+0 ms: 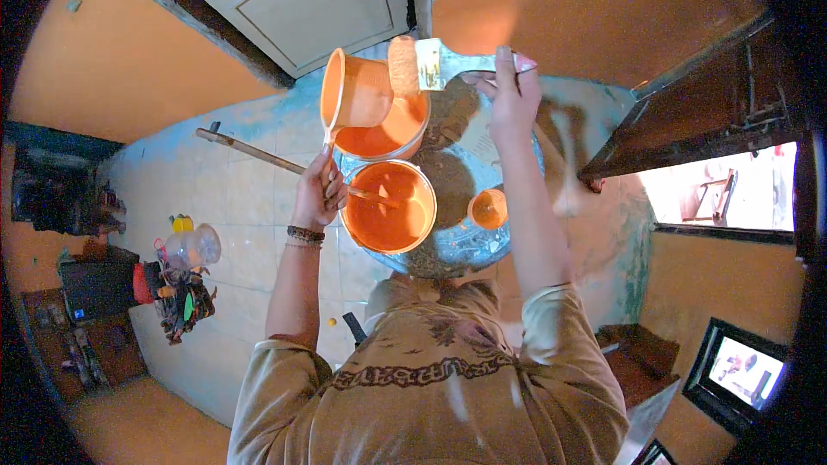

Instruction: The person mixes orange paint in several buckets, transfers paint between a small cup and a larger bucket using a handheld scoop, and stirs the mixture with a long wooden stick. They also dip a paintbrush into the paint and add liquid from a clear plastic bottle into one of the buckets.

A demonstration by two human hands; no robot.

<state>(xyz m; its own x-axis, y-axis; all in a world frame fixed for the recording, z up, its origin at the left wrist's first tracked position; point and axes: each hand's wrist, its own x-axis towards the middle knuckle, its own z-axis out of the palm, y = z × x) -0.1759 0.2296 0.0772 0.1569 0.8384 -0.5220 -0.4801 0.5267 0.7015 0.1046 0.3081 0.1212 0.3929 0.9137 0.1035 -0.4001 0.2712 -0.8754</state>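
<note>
My left hand (317,194) grips the handle of an orange dipper (362,90), tipped on its side above the far bucket. A wide paintbrush (441,65) with orange-coated bristles is in my right hand (514,108), held level by its handle. Its bristles overlap the dipper's base; whether they touch I cannot tell. Below the dipper stands the far bucket (424,139), with orange paint inside. Nearer to me is a second bucket (431,228), orange inside. A wooden stick (258,153) leans in it, passing by my left hand.
A small orange cup (488,208) stands right of the near bucket, on a round bluish, paint-spotted surface (469,250). A pale panelled door (314,13) is ahead between orange walls. Assorted items (183,288) lie on the tiled floor at left. Dark wooden furniture (689,112) stands at right.
</note>
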